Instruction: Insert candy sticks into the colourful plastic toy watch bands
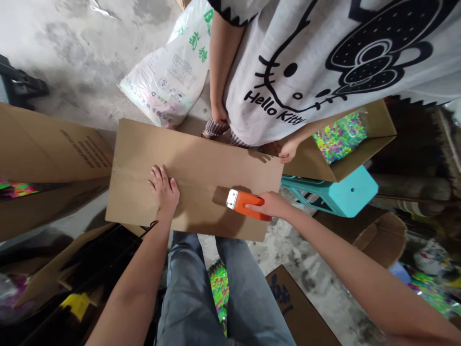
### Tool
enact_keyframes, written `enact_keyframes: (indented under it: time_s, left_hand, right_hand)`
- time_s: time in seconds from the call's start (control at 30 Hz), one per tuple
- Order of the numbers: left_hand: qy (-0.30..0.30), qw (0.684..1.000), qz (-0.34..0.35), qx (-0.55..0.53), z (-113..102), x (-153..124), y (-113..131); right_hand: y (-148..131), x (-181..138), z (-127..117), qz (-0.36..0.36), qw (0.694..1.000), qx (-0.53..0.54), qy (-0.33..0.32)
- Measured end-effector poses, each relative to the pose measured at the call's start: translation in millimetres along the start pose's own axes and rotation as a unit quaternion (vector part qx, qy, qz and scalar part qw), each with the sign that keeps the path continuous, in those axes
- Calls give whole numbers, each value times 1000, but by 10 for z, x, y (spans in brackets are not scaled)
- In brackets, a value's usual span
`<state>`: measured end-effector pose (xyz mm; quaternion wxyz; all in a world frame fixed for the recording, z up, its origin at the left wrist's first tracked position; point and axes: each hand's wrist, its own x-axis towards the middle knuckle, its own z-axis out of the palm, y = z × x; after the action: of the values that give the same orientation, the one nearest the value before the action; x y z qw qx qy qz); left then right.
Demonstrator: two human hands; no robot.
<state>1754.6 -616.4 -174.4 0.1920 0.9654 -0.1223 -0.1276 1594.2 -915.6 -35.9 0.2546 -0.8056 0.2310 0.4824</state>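
A closed brown cardboard box (194, 158) lies in front of me, its top seam running left to right. My left hand (163, 188) rests flat on the top, fingers spread. My right hand (271, 204) grips an orange tape dispenser (244, 202), whose metal end touches the box top near the right side. Across the box stands another person in a white printed shirt (324, 62); one of their hands (219, 115) hangs at the far edge and the other hand (288, 153) touches the box's far right corner.
A white printed plastic sack (169, 77) lies on the concrete floor behind the box. A turquoise plastic stool (338, 192) and an open carton of bright beads (342, 139) stand at the right. Large brown cartons (46, 149) sit at the left, more cardboard below.
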Motion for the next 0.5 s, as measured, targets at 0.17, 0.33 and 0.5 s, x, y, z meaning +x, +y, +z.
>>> enact_keyframes:
  time_s: [0.17,0.33,0.5]
  left_hand:
    - [-7,1000,-9,-6,-13,4,-8]
    - [-20,1000,-7,16,-31,14,34]
    - [-3,1000,9,28,-13,27,52]
  right_hand:
    - [133,-57,30,-20,1000,-1,17]
    - [886,-298,-32,76,993,-84,40]
    - [1359,-539,-67,83,996,-33,-7]
